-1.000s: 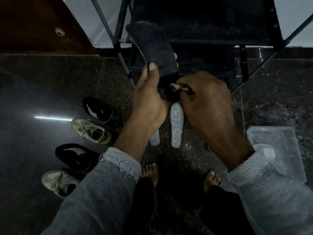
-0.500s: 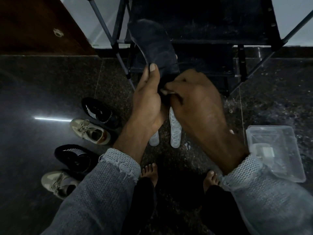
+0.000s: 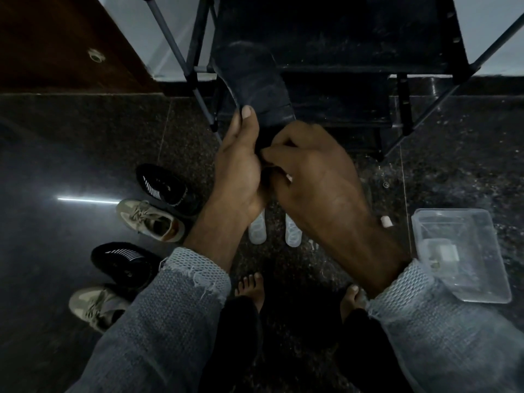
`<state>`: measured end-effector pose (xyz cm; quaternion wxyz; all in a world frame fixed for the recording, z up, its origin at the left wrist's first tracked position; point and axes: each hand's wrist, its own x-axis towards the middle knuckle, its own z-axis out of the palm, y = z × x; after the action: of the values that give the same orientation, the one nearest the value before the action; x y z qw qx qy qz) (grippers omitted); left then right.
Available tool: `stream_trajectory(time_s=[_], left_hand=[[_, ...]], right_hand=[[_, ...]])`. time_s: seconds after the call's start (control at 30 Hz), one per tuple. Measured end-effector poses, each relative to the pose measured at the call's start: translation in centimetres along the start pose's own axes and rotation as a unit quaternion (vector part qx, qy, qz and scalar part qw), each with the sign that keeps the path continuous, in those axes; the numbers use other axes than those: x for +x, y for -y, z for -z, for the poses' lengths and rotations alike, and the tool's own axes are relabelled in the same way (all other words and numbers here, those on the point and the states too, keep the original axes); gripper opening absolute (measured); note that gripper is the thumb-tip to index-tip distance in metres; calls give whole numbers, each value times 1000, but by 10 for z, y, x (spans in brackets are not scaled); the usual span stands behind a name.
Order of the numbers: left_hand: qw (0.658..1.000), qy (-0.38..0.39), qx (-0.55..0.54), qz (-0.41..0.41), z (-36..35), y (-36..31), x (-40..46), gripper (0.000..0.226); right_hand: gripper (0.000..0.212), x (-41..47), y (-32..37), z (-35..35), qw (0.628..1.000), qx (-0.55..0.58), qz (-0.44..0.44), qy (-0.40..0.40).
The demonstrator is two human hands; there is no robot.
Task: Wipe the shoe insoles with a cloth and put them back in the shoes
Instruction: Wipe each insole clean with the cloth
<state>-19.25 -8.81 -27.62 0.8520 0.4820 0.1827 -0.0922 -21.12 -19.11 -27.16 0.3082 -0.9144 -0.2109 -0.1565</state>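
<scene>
Foam, by its look: the dark insole [image 3: 255, 80] is bowing in the air before the rack [image 3: 340, 38], so it is probably light and floppy. The left hand [image 3: 238, 165] is gripping its lower end, thumb on top. The right hand [image 3: 314, 177] is curling its fingers [image 3: 283, 143] there too; the cloth is barely showing. Supporting the middle would likely be steadier.

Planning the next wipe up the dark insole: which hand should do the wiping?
Right. The right hand is curled at the dark insole's lower end, probably on the cloth, barely visible. The left hand grips the insole, steadying it.
</scene>
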Motion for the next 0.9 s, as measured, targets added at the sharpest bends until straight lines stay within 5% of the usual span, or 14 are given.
stream_trajectory(time_s=[0.3, 0.5, 0.7, 0.9], left_hand=[[1000, 23, -11, -18, -8, 4, 0, 40], [999, 37, 2, -14, -17, 8, -7, 32], [999, 47, -10, -3, -18, 8, -8, 39], [999, 47, -6, -6, -16, 7, -8, 33]], right_hand=[[20, 6, -41, 23, 989, 2, -129, -73], [18, 2, -23, 6, 996, -48, -38, -65], [22, 2, -45, 17, 990, -49, -101, -80], [15, 4, -22, 4, 997, -41, -22, -69]])
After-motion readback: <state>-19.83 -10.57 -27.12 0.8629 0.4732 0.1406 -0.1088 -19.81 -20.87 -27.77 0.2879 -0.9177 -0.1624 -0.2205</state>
